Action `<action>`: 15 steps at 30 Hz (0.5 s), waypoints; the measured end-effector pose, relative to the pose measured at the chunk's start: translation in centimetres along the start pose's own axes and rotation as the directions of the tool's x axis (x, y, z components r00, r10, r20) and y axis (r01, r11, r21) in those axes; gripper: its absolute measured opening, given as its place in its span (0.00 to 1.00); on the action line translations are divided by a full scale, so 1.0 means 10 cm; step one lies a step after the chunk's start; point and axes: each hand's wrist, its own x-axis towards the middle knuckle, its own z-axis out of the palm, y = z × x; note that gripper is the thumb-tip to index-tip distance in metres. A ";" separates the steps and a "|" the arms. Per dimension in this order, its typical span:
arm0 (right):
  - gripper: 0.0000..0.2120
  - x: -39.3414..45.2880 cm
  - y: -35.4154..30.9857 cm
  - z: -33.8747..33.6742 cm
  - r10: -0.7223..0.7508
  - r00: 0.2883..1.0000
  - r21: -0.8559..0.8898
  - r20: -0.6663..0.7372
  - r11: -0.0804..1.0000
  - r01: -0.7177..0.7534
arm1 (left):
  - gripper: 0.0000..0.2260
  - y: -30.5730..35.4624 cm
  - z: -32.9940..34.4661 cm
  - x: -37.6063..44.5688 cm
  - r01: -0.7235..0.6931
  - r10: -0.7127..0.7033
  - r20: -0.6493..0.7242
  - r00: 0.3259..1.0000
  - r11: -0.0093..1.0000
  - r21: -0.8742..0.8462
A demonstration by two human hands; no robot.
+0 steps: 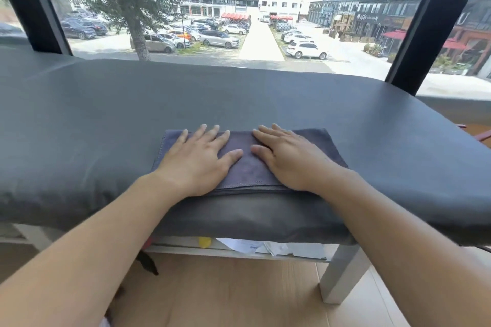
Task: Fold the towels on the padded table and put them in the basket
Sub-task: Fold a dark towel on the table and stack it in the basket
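Observation:
A dark grey-purple towel (248, 167) lies folded into a flat rectangle near the front edge of the grey padded table (106, 119). Its stacked layers show along the near edge. My left hand (198, 160) rests flat on the towel's left half, fingers straight and spread. My right hand (291, 158) presses flat on the right half in the same way. The two thumbs nearly meet over the towel's middle. No basket is in view.
A big window with black frame posts (430, 24) runs behind the table. Under the table, a shelf holds papers (255, 245) and a yellow object (205, 241). A white table leg (342, 273) stands on the wooden floor at the right.

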 end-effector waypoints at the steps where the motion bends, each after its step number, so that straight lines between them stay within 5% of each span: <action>1: 0.27 -0.02 0.05 0.05 0.027 0.999 -0.020 0.047 0.999 -0.026 | 0.33 -0.05 -0.01 0.00 0.005 -0.006 0.025 1.000 1.000 0.010; 9: 0.34 -0.24 0.70 -0.11 0.292 0.942 -0.037 0.164 0.956 -0.289 | 0.43 -0.37 -0.06 -0.04 0.069 -0.068 0.079 0.995 0.998 -0.009; 12: 0.34 -0.29 0.79 -0.23 0.401 0.916 0.123 0.028 0.908 -0.401 | 0.40 -0.40 -0.05 -0.03 0.062 -0.058 0.075 0.996 0.997 -0.054; 15: 0.32 -0.30 0.86 -0.35 0.541 0.836 0.216 -0.089 0.830 -0.514 | 0.28 -0.57 -0.12 0.06 0.101 -0.127 -0.060 0.990 0.940 -0.324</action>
